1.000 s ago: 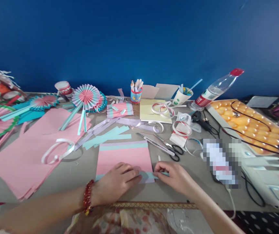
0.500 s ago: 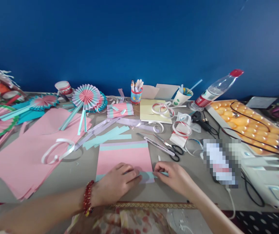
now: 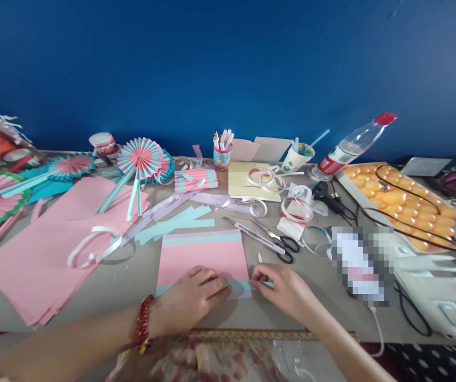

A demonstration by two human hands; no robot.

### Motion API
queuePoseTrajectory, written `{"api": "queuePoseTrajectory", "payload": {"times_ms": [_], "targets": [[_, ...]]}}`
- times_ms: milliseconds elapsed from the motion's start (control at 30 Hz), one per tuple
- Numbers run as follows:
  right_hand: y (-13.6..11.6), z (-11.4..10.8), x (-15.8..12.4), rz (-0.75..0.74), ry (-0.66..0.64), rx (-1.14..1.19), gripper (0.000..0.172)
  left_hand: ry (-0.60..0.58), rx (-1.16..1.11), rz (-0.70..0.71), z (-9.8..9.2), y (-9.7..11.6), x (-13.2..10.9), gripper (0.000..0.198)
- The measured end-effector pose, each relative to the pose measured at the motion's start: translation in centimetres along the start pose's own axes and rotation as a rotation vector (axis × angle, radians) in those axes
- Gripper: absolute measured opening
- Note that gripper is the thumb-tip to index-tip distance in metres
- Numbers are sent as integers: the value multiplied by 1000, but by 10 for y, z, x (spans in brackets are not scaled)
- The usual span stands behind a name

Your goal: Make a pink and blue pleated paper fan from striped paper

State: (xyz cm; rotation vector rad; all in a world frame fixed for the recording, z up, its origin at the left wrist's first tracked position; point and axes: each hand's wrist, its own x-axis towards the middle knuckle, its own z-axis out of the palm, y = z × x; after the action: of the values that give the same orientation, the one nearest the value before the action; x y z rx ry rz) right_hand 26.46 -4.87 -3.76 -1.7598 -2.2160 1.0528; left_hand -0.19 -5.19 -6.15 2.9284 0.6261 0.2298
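Observation:
In front of me lies a pink paper sheet with pale blue and lilac bands along its far and near edges. My left hand rests on its near part, fingers laid over the blue band and pressing it down. At the sheet's near right corner, my right hand pinches the end of a light blue paper strip, which pokes out past the sheet's edge. The rest of that strip is partly covered by my fingers. A pencil-shaped white cutter and black-handled scissors lie just beyond the right hand.
Pink sheets are stacked at the left, with a curl of white tape on top. Pleated paper fans stand behind them. Tape rolls, a tilted bottle, cables and a tray of orange balls fill the right side.

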Motion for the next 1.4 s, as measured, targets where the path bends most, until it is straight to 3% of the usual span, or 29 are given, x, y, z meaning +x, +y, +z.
{"api": "queuePoseTrajectory", "payload": {"times_ms": [1400], "targets": [[0, 1, 0, 1, -12, -32, 9, 23, 3, -11, 3, 1, -1, 36]]}}
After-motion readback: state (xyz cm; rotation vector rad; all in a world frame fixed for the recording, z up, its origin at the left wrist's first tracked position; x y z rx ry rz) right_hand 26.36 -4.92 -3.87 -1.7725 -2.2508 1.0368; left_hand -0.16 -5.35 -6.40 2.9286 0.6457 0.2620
